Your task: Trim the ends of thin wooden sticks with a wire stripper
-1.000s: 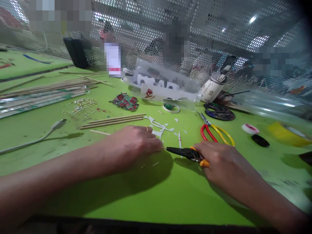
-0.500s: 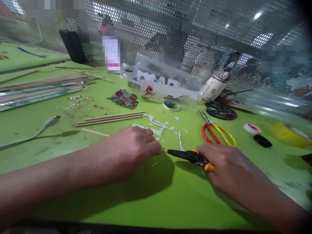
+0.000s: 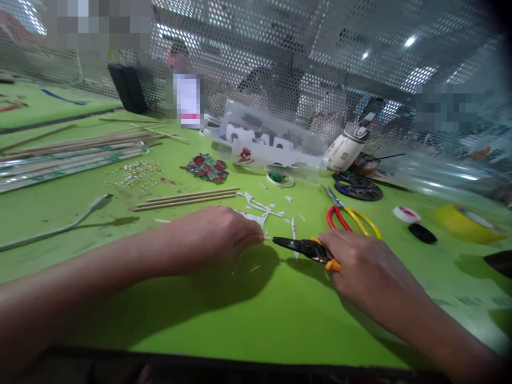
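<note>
Near the centre, my left hand (image 3: 224,233) is closed on a thin wooden stick (image 3: 267,238), whose pale tip pokes out past the fingers. My right hand (image 3: 360,256) grips pliers (image 3: 306,248) with black jaws and orange handles. The jaw tips are at the end of the stick; whether they pinch it is too small to tell. White paper scraps (image 3: 262,205) lie just beyond my left hand. Behind them to the left are a few longer wooden sticks (image 3: 188,198). Scissors (image 3: 352,214) with red and yellow handles lie beyond my right hand.
A white cable (image 3: 72,224), bundled sticks (image 3: 72,146) and small beads (image 3: 140,173) lie left. A patterned cutout (image 3: 206,168), plastic packaging (image 3: 276,144) and a white bottle (image 3: 347,149) are behind. Yellow tape (image 3: 468,224) and a dark palette (image 3: 357,186) are at right.
The camera view has shifted slightly. My left hand has turned a little, with its fingers more hidden, and the pliers still sit at the stick's tip.
</note>
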A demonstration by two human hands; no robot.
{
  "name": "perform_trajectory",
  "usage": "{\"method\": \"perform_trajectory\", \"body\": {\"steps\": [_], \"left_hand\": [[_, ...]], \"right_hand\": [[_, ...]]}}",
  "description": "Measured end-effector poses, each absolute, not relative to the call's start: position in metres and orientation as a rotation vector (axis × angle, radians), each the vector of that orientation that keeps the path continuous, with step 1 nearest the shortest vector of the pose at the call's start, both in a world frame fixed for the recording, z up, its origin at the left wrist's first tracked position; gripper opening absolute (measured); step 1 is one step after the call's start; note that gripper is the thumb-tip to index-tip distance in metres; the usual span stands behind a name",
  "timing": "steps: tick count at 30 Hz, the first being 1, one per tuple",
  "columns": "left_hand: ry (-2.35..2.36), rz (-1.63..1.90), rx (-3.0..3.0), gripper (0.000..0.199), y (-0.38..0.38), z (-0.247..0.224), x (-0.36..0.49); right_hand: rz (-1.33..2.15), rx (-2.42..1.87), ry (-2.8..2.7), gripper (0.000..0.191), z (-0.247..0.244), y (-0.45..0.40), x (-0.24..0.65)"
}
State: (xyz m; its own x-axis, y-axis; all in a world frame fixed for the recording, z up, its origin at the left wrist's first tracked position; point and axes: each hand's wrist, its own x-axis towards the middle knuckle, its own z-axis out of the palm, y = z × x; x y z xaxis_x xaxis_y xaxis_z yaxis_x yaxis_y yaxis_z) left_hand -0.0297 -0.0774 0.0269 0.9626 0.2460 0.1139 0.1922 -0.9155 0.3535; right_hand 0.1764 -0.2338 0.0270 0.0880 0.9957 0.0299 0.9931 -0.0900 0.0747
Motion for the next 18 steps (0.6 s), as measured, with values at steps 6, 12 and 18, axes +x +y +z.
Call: {"method": "perform_trajectory", "body": {"steps": [6,12,18], "left_hand": [[0.156,0.398,2.656,0.03,-0.0768,0.0185,-0.0301],[-0.075,0.594,3.039,0.032,-0.0827,0.0244,-0.0363],[-0.005,0.565,3.08,0.03,-0.0819,0.0243,-0.0339]], "right_hand": [[0.099,2.285,2.166,0.031,0.0239,-0.236,0.1799],[-0.098,2.322,2.097,0.033,0.0284,-0.2359,0.1802],[-0.111,2.355,2.039,0.029,0.0318,-0.2327,0.1792]]}}
